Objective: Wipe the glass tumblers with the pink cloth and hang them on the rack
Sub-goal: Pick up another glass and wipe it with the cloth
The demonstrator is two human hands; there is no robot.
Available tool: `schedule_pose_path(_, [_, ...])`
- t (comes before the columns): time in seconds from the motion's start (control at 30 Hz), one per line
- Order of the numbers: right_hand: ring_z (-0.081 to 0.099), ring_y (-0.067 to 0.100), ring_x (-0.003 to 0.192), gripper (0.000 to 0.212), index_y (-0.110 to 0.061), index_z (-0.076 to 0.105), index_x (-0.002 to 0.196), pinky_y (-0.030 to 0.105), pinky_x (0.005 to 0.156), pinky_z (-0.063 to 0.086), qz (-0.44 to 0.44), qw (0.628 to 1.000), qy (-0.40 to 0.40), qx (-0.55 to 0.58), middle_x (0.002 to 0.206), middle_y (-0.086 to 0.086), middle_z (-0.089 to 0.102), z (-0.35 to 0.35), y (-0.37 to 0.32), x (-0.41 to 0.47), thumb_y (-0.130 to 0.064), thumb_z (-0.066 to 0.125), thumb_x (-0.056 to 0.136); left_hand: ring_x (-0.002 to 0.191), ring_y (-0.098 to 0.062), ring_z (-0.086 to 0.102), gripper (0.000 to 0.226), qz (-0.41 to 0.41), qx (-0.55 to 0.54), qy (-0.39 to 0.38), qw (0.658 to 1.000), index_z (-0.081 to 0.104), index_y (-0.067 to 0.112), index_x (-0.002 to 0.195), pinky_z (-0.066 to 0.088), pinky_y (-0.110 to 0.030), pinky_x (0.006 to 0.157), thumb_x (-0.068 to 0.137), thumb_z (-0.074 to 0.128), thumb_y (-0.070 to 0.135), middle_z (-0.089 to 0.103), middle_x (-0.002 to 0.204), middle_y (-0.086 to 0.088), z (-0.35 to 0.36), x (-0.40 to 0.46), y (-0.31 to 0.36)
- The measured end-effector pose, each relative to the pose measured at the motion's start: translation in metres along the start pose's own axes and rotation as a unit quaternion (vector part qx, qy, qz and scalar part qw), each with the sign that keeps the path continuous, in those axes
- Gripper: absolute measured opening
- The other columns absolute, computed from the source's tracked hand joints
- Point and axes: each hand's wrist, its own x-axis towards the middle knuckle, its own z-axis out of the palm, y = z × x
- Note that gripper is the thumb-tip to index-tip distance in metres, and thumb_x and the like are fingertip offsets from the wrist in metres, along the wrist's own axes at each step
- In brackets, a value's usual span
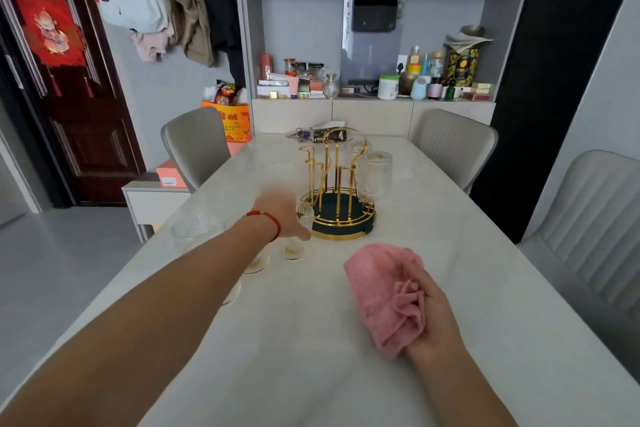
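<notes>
A gold wire rack point(337, 184) on a dark green base stands mid-table. One clear glass tumbler point(375, 175) hangs upside down on its right side, with another tumbler point(356, 149) behind it. My left hand point(278, 215), blurred, reaches just left of the rack and wraps a ribbed tumbler point(295, 249) standing on the table; the thumb crosses its front. More tumblers stand nearby: one point(194, 232) to the left, one point(257, 263) partly hidden by my forearm. My right hand point(434, 319) rests on the table gripping the bunched pink cloth point(379, 282).
The white table point(311, 340) has a tissue box point(327, 133) and keys point(298, 134) at its far end. Grey chairs point(450, 146) stand at the far left, far right and right side. A cluttered cabinet shelf lies behind.
</notes>
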Motion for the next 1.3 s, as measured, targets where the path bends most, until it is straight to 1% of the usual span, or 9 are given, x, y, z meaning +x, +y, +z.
schedule_pose_path(0.07, [0.05,0.005,0.033,0.047,-0.008,0.065,0.123,0.013,0.039,0.045,0.005,1.0,0.012,0.017,0.053,-0.004,0.055,-0.004,-0.003,0.004,0.002,0.072,0.078,0.109,-0.025,0.054,0.074,0.004,-0.034,0.027,0.999,0.063,0.012,0.116,0.051,-0.035,0.086,0.068,0.086,0.064,0.068,0.114,-0.009,-0.005,-0.005,0.007])
schedule_pose_path(0.2, [0.041,0.003,0.031,0.023,-0.013,0.059,0.084,0.009,0.039,0.036,-0.026,0.995,0.058,0.071,0.05,-0.008,0.044,-0.01,-0.012,0.008,0.004,0.044,0.089,0.127,-0.026,0.057,0.095,0.063,-0.218,0.02,0.974,0.05,0.018,0.15,0.05,-0.038,0.103,0.071,0.09,0.051,0.061,0.14,-0.006,-0.026,-0.044,0.021])
schedule_pose_path(0.4, [0.038,0.003,0.027,0.033,-0.018,0.036,0.066,0.015,0.026,0.034,-0.058,0.996,0.054,0.04,0.044,-0.007,0.039,0.012,-0.008,-0.008,0.002,0.038,0.091,0.106,-0.014,0.066,0.096,0.11,-0.561,-0.022,0.82,0.049,0.04,0.147,0.054,-0.024,0.079,0.065,0.096,0.025,0.062,0.122,0.004,0.0,-0.116,0.044])
schedule_pose_path(0.57, [0.04,0.006,0.024,0.034,-0.016,0.036,0.064,0.015,0.023,0.031,-0.047,0.994,0.061,0.076,0.043,-0.002,0.042,0.024,0.011,-0.014,0.001,0.034,0.094,0.108,-0.015,0.073,0.075,0.063,-0.691,0.021,0.72,0.062,0.016,0.131,0.06,-0.02,0.08,0.065,0.088,0.039,0.075,0.118,0.003,0.051,-0.138,0.072])
schedule_pose_path(0.67, [0.04,0.006,0.024,0.036,-0.014,0.037,0.062,0.016,0.026,0.036,-0.037,0.993,0.056,0.102,0.042,-0.003,0.041,0.024,0.012,-0.014,-0.001,0.034,0.095,0.102,-0.011,0.075,0.056,0.069,-0.69,0.021,0.72,0.068,0.021,0.119,0.059,-0.021,0.078,0.069,0.087,0.04,0.079,0.109,0.004,0.069,-0.148,0.083])
schedule_pose_path(0.9, [0.037,0.0,0.028,0.036,-0.016,0.037,0.06,0.007,0.026,0.021,-0.031,0.991,0.07,0.109,0.049,-0.007,0.042,0.008,0.004,-0.001,-0.003,0.037,0.093,0.115,-0.007,0.069,0.076,0.138,-0.646,0.001,0.751,0.057,0.03,0.134,0.059,-0.026,0.088,0.069,0.096,0.026,0.074,0.123,0.012,0.069,-0.146,0.056])
schedule_pose_path(1.03, [0.038,0.001,0.027,0.034,-0.019,0.034,0.064,0.013,0.025,0.032,-0.054,0.989,0.08,0.108,0.047,-0.007,0.041,0.008,-0.006,-0.008,-0.003,0.037,0.094,0.111,-0.003,0.066,0.073,0.132,-0.574,0.004,0.808,0.055,0.046,0.125,0.061,-0.025,0.08,0.07,0.096,0.022,0.071,0.117,0.019,0.07,-0.143,0.035])
schedule_pose_path(1.13, [0.046,0.005,0.037,0.032,-0.02,0.039,0.066,0.018,0.04,0.046,-0.147,0.986,0.082,0.009,0.054,-0.003,0.044,0.011,-0.007,-0.012,-0.001,0.043,0.092,0.107,-0.007,0.067,0.08,0.11,-0.53,-0.018,0.841,0.048,0.046,0.122,0.063,-0.027,0.078,0.064,0.1,0.031,0.067,0.12,0.014,0.076,-0.139,0.026])
schedule_pose_path(1.3, [0.06,0.025,0.062,0.014,-0.019,0.063,0.107,0.033,0.052,0.051,-0.246,0.927,-0.005,-0.283,0.085,0.017,0.057,0.02,0.01,-0.02,-0.03,0.055,0.103,0.1,-0.028,0.077,0.079,0.115,-0.63,-0.078,0.764,0.054,0.025,0.127,0.064,-0.046,0.082,0.062,0.097,0.036,0.077,0.117,-0.007,0.083,-0.136,0.023])
